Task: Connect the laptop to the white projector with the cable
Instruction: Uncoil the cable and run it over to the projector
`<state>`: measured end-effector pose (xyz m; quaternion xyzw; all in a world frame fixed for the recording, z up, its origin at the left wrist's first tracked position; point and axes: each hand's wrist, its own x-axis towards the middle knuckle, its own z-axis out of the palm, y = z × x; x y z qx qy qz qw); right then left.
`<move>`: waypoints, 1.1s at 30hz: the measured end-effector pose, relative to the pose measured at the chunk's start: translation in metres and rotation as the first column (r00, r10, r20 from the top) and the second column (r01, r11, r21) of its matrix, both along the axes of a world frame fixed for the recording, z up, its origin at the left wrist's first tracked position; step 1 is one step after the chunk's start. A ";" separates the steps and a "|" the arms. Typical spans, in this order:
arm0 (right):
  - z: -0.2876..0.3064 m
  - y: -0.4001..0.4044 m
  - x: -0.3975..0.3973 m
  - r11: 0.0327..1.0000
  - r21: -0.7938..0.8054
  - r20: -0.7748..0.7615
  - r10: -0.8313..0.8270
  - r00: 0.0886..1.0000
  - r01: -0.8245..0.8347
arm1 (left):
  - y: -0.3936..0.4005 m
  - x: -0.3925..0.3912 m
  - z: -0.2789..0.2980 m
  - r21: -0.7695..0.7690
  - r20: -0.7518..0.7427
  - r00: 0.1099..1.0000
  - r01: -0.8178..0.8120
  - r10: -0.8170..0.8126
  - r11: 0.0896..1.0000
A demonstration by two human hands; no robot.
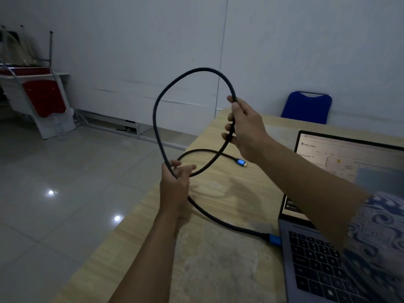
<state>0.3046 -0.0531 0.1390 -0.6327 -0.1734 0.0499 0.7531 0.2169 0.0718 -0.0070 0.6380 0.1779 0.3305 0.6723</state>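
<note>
A dark braided cable (pixel 156 119) arches in a big loop above the wooden table (pixel 218 215). My left hand (pixel 175 186) grips it low on the left side of the loop. My right hand (pixel 244 127) grips it higher on the right. One blue-shelled plug (pixel 274 239) sits at the left edge of the open laptop (pixel 323 265). The other blue plug (pixel 241 163) lies loose on the table, beyond my hands. No white projector is in view.
The table's left edge drops to a glossy tiled floor (pixel 65 193). A blue chair (pixel 306 107) stands behind the table by the white wall. Stacked red chairs and a white desk (pixel 41 95) are at the far left.
</note>
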 end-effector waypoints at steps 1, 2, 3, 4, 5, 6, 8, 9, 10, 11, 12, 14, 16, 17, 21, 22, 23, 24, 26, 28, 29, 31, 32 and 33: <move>0.004 -0.001 0.000 1.000 0.026 -0.017 0.003 1.000 -0.002 | 0.000 0.000 -0.002 0.049 -0.025 0.998 0.059 -0.058 0.997; 0.007 -0.001 0.000 0.999 0.054 -0.035 0.005 0.999 -0.003 | 0.000 0.001 -0.004 0.100 -0.047 0.994 0.102 -0.098 0.990; 0.010 -0.001 -0.001 0.997 0.080 -0.050 0.014 0.999 -0.010 | -0.001 0.001 -0.006 0.138 -0.070 0.991 0.122 -0.114 0.983; 0.010 -0.002 -0.001 0.995 0.090 -0.051 0.038 0.998 -0.033 | -0.001 0.002 -0.007 0.161 -0.084 0.991 0.120 -0.108 0.980; 0.009 -0.002 -0.001 0.996 0.060 -0.029 0.074 0.997 -0.072 | -0.001 0.002 -0.007 0.171 -0.088 0.992 0.104 -0.090 0.980; 0.006 -0.002 -0.003 0.993 -0.029 0.016 0.115 0.993 -0.115 | -0.001 0.003 -0.007 0.175 -0.080 0.994 0.086 -0.072 0.981; -0.008 -0.003 -0.009 0.932 -0.327 0.122 0.204 0.971 -0.155 | -0.001 0.004 -0.007 0.147 -0.043 0.998 0.057 -0.051 0.987; -0.019 -0.001 -0.014 0.867 -0.471 0.150 0.261 0.954 -0.163 | 0.000 0.004 -0.006 0.122 -0.017 0.999 0.051 -0.049 0.991; -0.033 0.000 -0.019 0.791 -0.587 0.154 0.320 0.935 -0.174 | 0.000 0.004 -0.006 0.097 0.005 0.999 0.052 -0.053 0.994; -0.047 0.002 -0.024 0.724 -0.666 0.148 0.362 0.921 -0.178 | 0.000 0.004 -0.007 0.081 0.022 0.998 0.060 -0.062 0.995; -0.061 0.003 -0.028 0.690 -0.704 0.151 0.374 0.915 -0.166 | -0.001 0.003 -0.006 0.075 0.031 0.997 0.066 -0.068 0.995; -0.076 0.005 -0.029 0.714 -0.694 0.201 0.319 0.926 -0.095 | -0.004 0.001 -0.004 0.099 0.044 0.998 0.043 -0.047 0.994; -0.070 0.008 -0.021 0.807 -0.589 0.212 0.211 0.954 -0.048 | -0.005 -0.001 -0.001 0.164 0.037 0.998 -0.063 0.058 0.984; -0.062 0.009 -0.016 0.854 -0.518 0.190 0.161 0.968 -0.041 | -0.006 0.000 0.000 0.186 0.023 0.993 -0.118 0.116 0.975; -0.026 0.007 0.002 0.971 -0.238 0.078 0.027 0.997 -0.007 | 0.000 0.009 -0.008 0.191 -0.103 0.977 -0.164 0.186 0.968; -0.020 0.004 0.005 0.981 -0.194 0.053 0.005 0.999 0.006 | 0.000 0.011 -0.011 0.214 -0.146 0.970 -0.160 0.193 0.964; -0.015 0.002 0.007 0.986 -0.167 0.043 -0.013 0.999 0.020 | 0.000 0.013 -0.013 0.265 -0.190 0.957 -0.165 0.220 0.950; -0.011 -0.001 0.010 0.987 -0.155 0.048 -0.025 0.999 0.032 | -0.001 0.013 -0.013 0.335 -0.226 0.939 -0.175 0.259 0.926; -0.006 -0.005 0.012 0.987 -0.156 0.070 -0.037 0.997 0.047 | -0.007 0.010 -0.012 0.476 -0.217 0.920 -0.192 0.326 0.858; -0.003 -0.007 0.012 0.987 -0.156 0.070 -0.037 0.997 0.048 | -0.012 0.007 -0.010 0.586 -0.115 0.951 -0.167 0.286 0.793; -0.002 -0.007 0.010 0.988 -0.151 0.059 -0.031 0.998 0.039 | -0.015 0.007 -0.009 0.649 -0.064 0.972 -0.133 0.227 0.749; 0.001 -0.007 0.004 0.992 -0.129 0.022 -0.005 1.000 0.007 | -0.023 0.006 -0.011 0.762 -0.034 0.997 -0.023 0.076 0.647; 0.004 -0.008 0.001 0.993 -0.116 0.002 0.016 1.000 -0.015 | -0.027 0.006 -0.012 0.786 -0.053 0.999 0.044 -0.003 0.616; 0.007 -0.009 -0.004 0.993 -0.107 -0.014 0.042 0.999 -0.043 | -0.031 0.006 -0.012 0.788 -0.079 0.994 0.107 -0.073 0.607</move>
